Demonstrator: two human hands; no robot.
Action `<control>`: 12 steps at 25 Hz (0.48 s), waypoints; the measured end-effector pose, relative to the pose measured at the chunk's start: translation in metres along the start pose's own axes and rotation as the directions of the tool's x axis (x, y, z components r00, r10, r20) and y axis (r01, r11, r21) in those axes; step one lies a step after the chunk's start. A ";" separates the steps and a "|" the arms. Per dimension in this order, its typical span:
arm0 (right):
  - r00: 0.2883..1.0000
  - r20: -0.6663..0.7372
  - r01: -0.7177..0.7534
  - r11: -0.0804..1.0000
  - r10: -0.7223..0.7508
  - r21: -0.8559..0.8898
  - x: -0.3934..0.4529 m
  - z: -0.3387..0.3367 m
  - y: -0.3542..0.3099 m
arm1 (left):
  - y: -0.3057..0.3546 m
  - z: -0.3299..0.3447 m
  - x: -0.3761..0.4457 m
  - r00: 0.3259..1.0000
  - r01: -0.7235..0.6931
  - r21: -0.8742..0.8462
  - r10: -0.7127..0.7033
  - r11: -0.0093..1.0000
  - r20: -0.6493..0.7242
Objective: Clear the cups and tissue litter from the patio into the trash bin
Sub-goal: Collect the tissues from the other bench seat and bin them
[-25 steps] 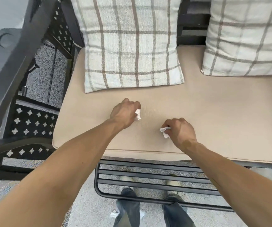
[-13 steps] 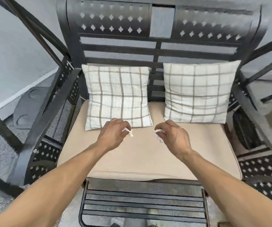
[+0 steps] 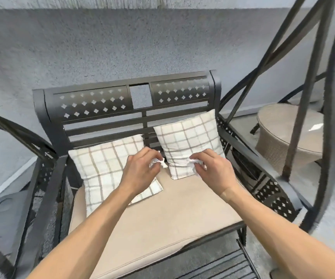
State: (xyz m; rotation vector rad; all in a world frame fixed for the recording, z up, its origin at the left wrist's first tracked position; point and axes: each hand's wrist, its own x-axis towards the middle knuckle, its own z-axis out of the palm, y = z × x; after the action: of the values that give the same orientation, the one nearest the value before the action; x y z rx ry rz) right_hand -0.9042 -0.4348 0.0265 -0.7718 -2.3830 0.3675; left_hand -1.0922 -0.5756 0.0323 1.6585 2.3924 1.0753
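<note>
My left hand (image 3: pixel 141 170) is closed on a crumpled white tissue (image 3: pixel 158 162) that pokes out between thumb and fingers. A second crumpled white tissue (image 3: pixel 192 163) is pinched in my right hand (image 3: pixel 211 168). Both hands hang side by side above the tan seat cushion (image 3: pixel 162 214) of a black metal swing bench (image 3: pixel 94 103), in front of its two plaid pillows. No cup and no trash bin are in view.
Two white plaid pillows (image 3: pixel 106 170) (image 3: pixel 190 135) lean against the bench back. Black frame bars (image 3: pixel 301 87) cross the right side. A round wicker side table (image 3: pixel 279 141) stands at the right. A grey textured wall (image 3: pixel 122 47) rises behind the bench.
Both hands rose from the cushion with a tissue in each. The view pulled back and tilted up, and the wall and the side table came into view.
</note>
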 end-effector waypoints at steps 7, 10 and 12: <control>0.966 -0.163 -0.237 0.938 0.200 -0.252 -0.092 -0.100 0.048 | 0.093 0.058 0.012 0.951 -0.266 -0.152 0.285 0.952 0.120; 0.920 -0.250 -0.367 0.887 0.302 -0.279 -0.147 -0.147 0.074 | 0.142 0.096 0.008 0.898 -0.354 -0.225 0.397 0.908 0.188; 0.884 -0.287 -0.446 0.849 0.368 -0.284 -0.183 -0.176 0.089 | 0.180 0.121 0.005 0.866 -0.396 -0.265 0.454 0.879 0.209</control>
State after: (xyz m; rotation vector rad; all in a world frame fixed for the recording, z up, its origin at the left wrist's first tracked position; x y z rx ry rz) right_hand -0.6369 -0.4617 0.0428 -1.4196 -2.0795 0.0209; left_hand -0.8998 -0.4754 0.0419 2.1490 1.7177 1.0276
